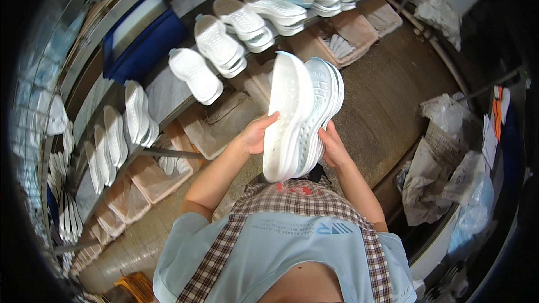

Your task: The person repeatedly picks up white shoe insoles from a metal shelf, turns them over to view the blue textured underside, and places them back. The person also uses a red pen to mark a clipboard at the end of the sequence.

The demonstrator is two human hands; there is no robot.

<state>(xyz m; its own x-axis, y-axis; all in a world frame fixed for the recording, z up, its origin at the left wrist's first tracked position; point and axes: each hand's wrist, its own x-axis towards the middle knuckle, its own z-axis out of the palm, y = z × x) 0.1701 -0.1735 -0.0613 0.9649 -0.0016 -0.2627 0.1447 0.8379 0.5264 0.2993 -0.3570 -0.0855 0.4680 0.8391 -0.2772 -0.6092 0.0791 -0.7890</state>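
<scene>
Between my hands is a bundle of white shoe soles (288,115), held upright in front of my apron. My left hand (260,133) is closed on the left side of the bundle, its thumb lying over the nearest sole. From the other side my right hand (333,145) grips the edges of the soles on the right, some of which show a pale blue tint and a dimpled face (320,87). The bundle hides most of the fingers of both hands.
A long metal bench (165,87) curves across the left and far side, carrying several stacks of white soles (220,45). On it stands a blue bin (143,36). Pink lined crates (351,36) sit beneath. To the right are a basket with plastic bags (443,134) and a pipe rail (443,56).
</scene>
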